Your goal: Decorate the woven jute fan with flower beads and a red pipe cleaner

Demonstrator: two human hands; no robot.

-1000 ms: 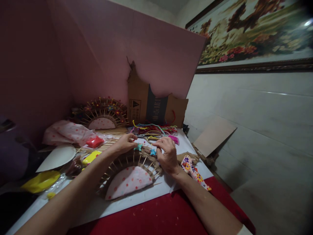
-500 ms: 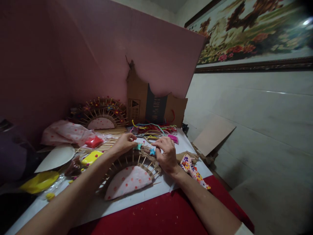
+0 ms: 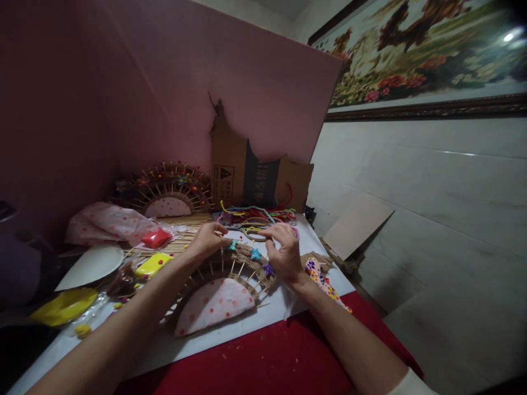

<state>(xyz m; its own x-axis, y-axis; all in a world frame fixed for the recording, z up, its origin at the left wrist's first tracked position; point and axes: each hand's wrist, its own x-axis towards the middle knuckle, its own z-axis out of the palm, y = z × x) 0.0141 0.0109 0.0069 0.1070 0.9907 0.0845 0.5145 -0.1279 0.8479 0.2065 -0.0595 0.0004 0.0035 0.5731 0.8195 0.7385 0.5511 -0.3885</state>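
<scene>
A half-round craft piece (image 3: 216, 302) lies in front of me, with a white, red-dotted panel, radiating sticks and a twine-wrapped outer arch. Along the arch sit a teal star (image 3: 233, 244), a blue star (image 3: 256, 254) and a purple star (image 3: 268, 269). My left hand (image 3: 209, 240) is at the arch's upper left, thumb and finger closed beside the teal star. Above the arch's right side is my right hand (image 3: 284, 251), its thumb and fingertips pinched together. Whatever is between either set of fingertips is too small to make out.
Scissors (image 3: 252, 231) and colourful pipe cleaners (image 3: 263, 213) lie behind the craft piece. A similar finished-looking arch (image 3: 168, 192) stands back left. Yellow clay (image 3: 153, 265), a red packet (image 3: 156, 238) and a white plate (image 3: 90, 266) are left. Patterned fabric (image 3: 325, 282) lies right; cardboard (image 3: 230, 170) stands behind.
My right hand has lifted slightly up and away from the blue star, uncovering the purple star. My left hand stays almost in place. The view has shifted a little.
</scene>
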